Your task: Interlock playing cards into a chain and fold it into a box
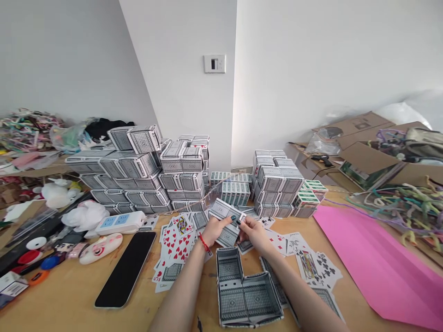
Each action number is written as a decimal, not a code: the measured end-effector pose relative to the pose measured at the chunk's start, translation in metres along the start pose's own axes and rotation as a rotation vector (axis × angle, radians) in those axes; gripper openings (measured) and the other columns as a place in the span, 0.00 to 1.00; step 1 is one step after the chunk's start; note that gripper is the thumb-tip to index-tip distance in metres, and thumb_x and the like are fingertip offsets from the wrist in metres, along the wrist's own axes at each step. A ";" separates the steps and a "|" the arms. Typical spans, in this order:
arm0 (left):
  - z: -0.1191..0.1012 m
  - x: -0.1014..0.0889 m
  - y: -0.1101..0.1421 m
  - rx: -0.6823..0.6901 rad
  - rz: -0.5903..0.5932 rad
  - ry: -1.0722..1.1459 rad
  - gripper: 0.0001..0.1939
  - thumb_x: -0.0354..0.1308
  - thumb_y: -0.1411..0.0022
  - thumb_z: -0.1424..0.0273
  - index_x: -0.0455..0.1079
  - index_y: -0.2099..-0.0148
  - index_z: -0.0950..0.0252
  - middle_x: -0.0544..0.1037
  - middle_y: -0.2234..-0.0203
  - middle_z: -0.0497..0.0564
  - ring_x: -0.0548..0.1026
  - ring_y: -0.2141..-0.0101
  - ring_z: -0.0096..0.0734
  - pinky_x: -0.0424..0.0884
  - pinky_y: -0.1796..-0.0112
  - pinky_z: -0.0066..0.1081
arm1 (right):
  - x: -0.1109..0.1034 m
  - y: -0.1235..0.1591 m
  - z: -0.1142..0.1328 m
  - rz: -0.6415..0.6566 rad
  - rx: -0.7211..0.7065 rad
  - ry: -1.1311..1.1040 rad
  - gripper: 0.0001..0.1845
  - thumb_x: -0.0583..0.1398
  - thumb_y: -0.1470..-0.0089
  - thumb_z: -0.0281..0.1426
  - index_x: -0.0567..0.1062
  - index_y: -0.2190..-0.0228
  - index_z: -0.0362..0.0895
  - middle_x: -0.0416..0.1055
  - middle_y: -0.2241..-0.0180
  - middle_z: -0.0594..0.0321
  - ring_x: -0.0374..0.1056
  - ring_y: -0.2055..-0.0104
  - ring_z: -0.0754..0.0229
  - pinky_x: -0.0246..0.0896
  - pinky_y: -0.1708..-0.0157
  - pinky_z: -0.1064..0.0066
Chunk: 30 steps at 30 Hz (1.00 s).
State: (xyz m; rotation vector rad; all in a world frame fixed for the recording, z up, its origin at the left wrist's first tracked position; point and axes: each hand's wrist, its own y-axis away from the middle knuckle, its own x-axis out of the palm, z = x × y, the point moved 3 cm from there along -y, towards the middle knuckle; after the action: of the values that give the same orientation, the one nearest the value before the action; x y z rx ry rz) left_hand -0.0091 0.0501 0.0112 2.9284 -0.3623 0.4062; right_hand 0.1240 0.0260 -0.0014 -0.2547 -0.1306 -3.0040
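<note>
My left hand (pixel 217 227), with a red string bracelet at the wrist, pinches playing cards (pixel 222 210) that show grey patterned backs. My right hand (pixel 255 232) closes on the right end of the same cards, its thumb near the left one. How many cards are held is unclear. Below my hands stands an L-shaped open tray (pixel 217 295) built of playing cards. Loose heart cards (pixel 176 244) lie face up on the left, and a jack (pixel 307 265) lies among club cards (pixel 325 269) on the right. More cards lie partly under my right forearm.
Stacked card-built blocks rise at back left (pixel 131 170) and back right (pixel 280 180). Green-and-white card boxes (pixel 235 191) sit between them. A black phone (pixel 126 269), a white power strip (pixel 121 221) and a pink sheet (pixel 377 263) lie around. Cardboard boxes (pixel 374 157) stand at right.
</note>
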 end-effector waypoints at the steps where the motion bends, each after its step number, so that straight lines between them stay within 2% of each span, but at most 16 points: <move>1: 0.000 -0.001 -0.001 0.005 -0.005 -0.003 0.13 0.64 0.56 0.66 0.72 0.68 0.68 0.79 0.71 0.53 0.75 0.67 0.38 0.69 0.65 0.33 | 0.001 0.001 0.000 0.007 -0.004 0.021 0.21 0.60 0.60 0.48 0.62 0.79 0.44 0.65 0.88 0.71 0.63 0.88 0.65 0.61 0.84 0.73; 8: 0.002 -0.002 -0.001 0.020 -0.017 -0.027 0.11 0.64 0.56 0.67 0.71 0.70 0.68 0.79 0.73 0.52 0.75 0.66 0.39 0.68 0.63 0.33 | 0.001 0.002 -0.001 -0.051 -0.037 0.137 0.22 0.58 0.58 0.49 0.60 0.82 0.45 0.63 0.91 0.72 0.61 0.91 0.66 0.54 0.90 0.77; 13: 0.002 -0.002 -0.002 0.034 -0.026 -0.033 0.12 0.63 0.56 0.66 0.72 0.68 0.68 0.79 0.71 0.53 0.75 0.66 0.38 0.68 0.63 0.33 | 0.002 0.005 0.003 -0.076 -0.058 0.153 0.20 0.60 0.58 0.47 0.60 0.81 0.45 0.64 0.90 0.71 0.61 0.90 0.66 0.56 0.88 0.76; 18: 0.002 -0.002 -0.003 0.048 -0.031 -0.030 0.16 0.63 0.56 0.66 0.72 0.63 0.67 0.78 0.67 0.53 0.75 0.63 0.39 0.69 0.62 0.33 | 0.000 0.006 0.002 -0.009 -0.012 0.002 0.16 0.60 0.57 0.43 0.64 0.78 0.43 0.66 0.89 0.71 0.62 0.88 0.66 0.62 0.84 0.74; 26: 0.001 -0.003 -0.001 0.033 0.023 -0.013 0.16 0.62 0.54 0.65 0.72 0.64 0.70 0.78 0.69 0.55 0.75 0.71 0.36 0.70 0.69 0.32 | -0.002 0.008 0.005 0.098 0.017 -0.132 0.17 0.59 0.56 0.44 0.66 0.75 0.42 0.69 0.84 0.66 0.68 0.81 0.63 0.67 0.75 0.68; 30: -0.001 -0.003 0.001 0.021 0.065 -0.001 0.15 0.62 0.54 0.66 0.73 0.65 0.70 0.79 0.70 0.55 0.75 0.71 0.37 0.69 0.69 0.32 | -0.006 0.008 0.010 0.058 -0.042 -0.196 0.17 0.60 0.55 0.43 0.68 0.70 0.42 0.71 0.81 0.63 0.70 0.77 0.61 0.67 0.73 0.68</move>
State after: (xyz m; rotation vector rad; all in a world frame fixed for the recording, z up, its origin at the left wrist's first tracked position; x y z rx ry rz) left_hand -0.0129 0.0504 0.0114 2.9435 -0.4572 0.4198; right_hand 0.1325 0.0195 0.0077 -0.5480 -0.0764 -2.9208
